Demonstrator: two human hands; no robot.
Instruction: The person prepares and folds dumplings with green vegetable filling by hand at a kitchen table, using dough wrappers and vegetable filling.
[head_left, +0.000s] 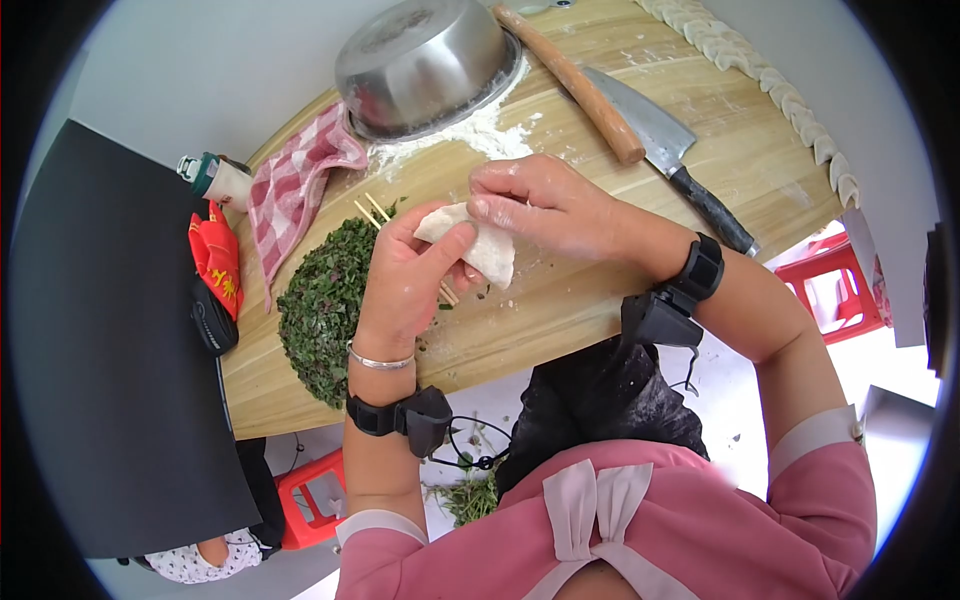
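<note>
A folded, half-moon dumpling of pale dough sits in my left hand, the thumb lying across its face. My right hand pinches the upper edge of the same dumpling with thumb and fingertips, and flour whitens those fingers. Beneath and left of my left hand is a heap of chopped dark green leaves. A pair of chopsticks runs behind my left hand, its middle hidden by the hand.
On the wooden table are an upturned metal basin amid flour, a rolling pin lying over a cleaver, and a checked cloth. Shaped dumplings line the far right edge. Red stools stand below.
</note>
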